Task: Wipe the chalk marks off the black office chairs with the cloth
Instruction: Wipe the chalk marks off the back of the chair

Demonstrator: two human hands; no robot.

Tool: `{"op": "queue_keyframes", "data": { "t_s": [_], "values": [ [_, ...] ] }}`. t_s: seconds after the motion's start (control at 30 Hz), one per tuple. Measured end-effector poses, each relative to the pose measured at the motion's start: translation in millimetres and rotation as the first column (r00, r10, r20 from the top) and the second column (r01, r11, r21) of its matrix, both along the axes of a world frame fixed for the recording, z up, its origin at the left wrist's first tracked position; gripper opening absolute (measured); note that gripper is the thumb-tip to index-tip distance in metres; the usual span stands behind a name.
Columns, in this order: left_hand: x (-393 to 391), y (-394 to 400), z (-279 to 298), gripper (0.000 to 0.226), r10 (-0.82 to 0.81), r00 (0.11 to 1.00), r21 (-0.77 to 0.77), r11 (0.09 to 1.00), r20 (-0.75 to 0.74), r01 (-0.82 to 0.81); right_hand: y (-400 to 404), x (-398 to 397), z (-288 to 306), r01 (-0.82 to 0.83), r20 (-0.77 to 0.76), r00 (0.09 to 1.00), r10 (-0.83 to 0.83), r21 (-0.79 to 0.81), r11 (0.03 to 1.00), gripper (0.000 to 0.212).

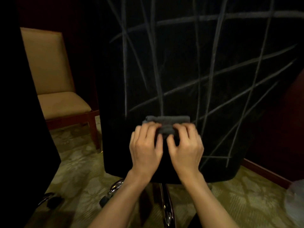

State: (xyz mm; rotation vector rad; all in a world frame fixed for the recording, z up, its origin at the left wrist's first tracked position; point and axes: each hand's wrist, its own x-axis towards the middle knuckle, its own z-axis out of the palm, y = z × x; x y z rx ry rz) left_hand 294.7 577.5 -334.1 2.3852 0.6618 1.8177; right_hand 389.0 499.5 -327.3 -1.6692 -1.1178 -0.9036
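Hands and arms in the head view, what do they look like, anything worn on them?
The left hand and right hand are bare: no gloves, and no rings show on the fingers. Both forearms are uncovered as far as the bottom edge of the picture, with no sleeve or cuff in view. No watch, bracelet or band shows at either wrist. The dim light hides finer detail.

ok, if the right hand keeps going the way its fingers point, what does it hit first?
The right hand already grips the grey cloth. Just beyond it is the black chair back with its chalk marks. The gap between cloth and chair back is unclear.
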Motion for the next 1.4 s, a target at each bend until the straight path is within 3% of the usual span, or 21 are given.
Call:
{"op": "queue_keyframes", "data": {
  "t_s": [0.1,0.27,0.33,0.43,0.6,0.67,0.87,1.13,1.33,1.4],
  "values": [
    [7.0,0.3,16.4,0.024,0.004,1.000,-0.012,1.000,0.026,-0.004,3.3,0.9,18.6,0.003,-0.007,1.000,-0.003,0.036,0.999,0.028],
    [-2.9,-1.4,-41.6,0.020,-0.020,0.992,0.020,1.000,-0.125,0.023,-3.9,1.6,-44.3,0.002,-0.061,0.998,-0.007,-0.081,0.997,0.030],
    [-10.0,0.8,-40.0,0.020,-0.052,0.992,-0.006,0.999,-0.117,0.052,-3.1,-4.2,-44.6,-0.008,-0.077,0.997,0.000,-0.093,0.996,0.029],
    [-21.2,11.7,-1.6,0.020,-0.052,0.998,-0.013,0.999,-0.026,0.052,10.3,-18.9,-2.4,-0.015,-0.016,1.000,0.015,-0.029,0.999,0.029],
    [-50.9,45.2,77.2,0.027,0.090,0.986,0.018,0.995,0.143,-0.094,49.8,-55.5,90.8,-0.064,0.104,0.993,0.058,0.052,0.997,0.029],
    [-55.7,52.4,76.6,0.028,0.103,0.983,0.012,0.994,0.150,-0.106,59.7,-60.7,94.2,-0.033,0.139,0.990,0.029,0.027,0.999,0.031],
    [-58.8,56.5,12.5,0.025,0.039,0.998,0.014,0.999,0.041,-0.039,50.9,-56.7,29.7,0.053,0.125,0.991,-0.043,-0.078,0.996,0.031],
    [-62.3,68.6,112.2,0.026,0.010,0.981,0.072,0.997,0.193,-0.024,68.0,-72.1,128.1,0.034,0.127,0.991,-0.046,0.098,0.995,0.029],
    [-62.2,62.7,44.9,0.025,-0.050,0.996,0.062,0.997,0.074,0.045,57.4,-66.5,67.3,0.103,0.126,0.987,-0.096,-0.052,0.993,0.030],
    [-63.2,65.5,54.7,0.025,-0.060,0.994,0.068,0.996,0.093,0.054,56.3,-68.0,76.1,0.096,0.110,0.990,-0.091,-0.038,0.995,0.029]
  ]
}}
